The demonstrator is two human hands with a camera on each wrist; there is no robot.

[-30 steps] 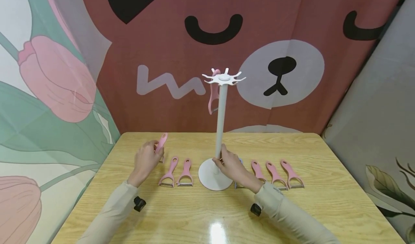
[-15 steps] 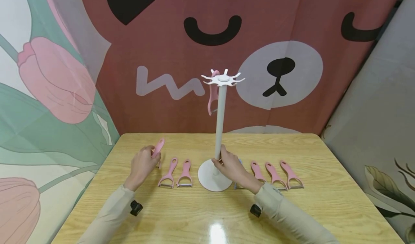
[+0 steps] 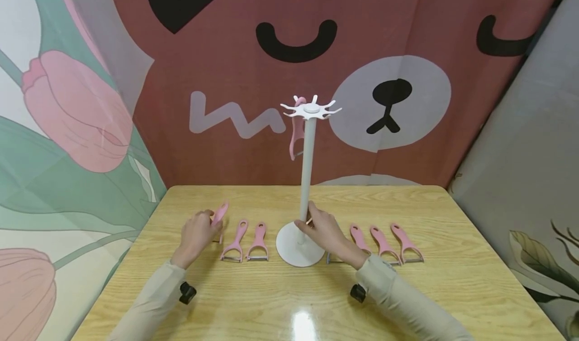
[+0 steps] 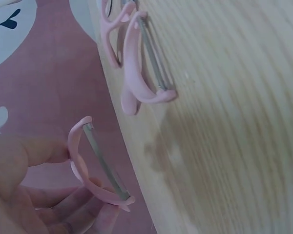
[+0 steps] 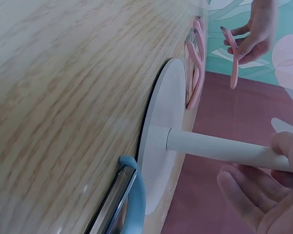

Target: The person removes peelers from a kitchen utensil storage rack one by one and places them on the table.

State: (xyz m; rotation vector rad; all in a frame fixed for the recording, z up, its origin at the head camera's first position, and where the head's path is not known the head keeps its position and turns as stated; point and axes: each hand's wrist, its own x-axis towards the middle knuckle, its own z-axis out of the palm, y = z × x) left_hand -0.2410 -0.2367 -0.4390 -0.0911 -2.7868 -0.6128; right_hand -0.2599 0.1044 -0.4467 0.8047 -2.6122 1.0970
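My left hand (image 3: 197, 235) pinches a pink Y-shaped peeler (image 4: 78, 158) between thumb and fingers, its handle pointing up and away. In the right wrist view this peeler hangs in the air above the table. My right hand (image 3: 324, 230) grips the lower part of the white pole (image 5: 219, 146) of a stand with a round base (image 3: 289, 253). At the top of the stand spreads a ring of hooks (image 3: 311, 108). Another pink peeler (image 3: 296, 135) hangs from a hook at the back left. A blue peeler (image 5: 136, 207), mostly hidden by my right hand in the head view, lies beside the base.
Two pink peelers (image 3: 234, 243) (image 3: 259, 243) lie on the wooden table (image 3: 253, 301) left of the base. Three more pink peelers (image 3: 359, 238) (image 3: 382, 243) (image 3: 407, 243) lie to its right. A printed curtain (image 3: 217, 69) stands behind the table.
My left hand has come down and slightly left, toward me, with the pink peeler in its grip. My right hand stays on the pole, and the stand has not moved.
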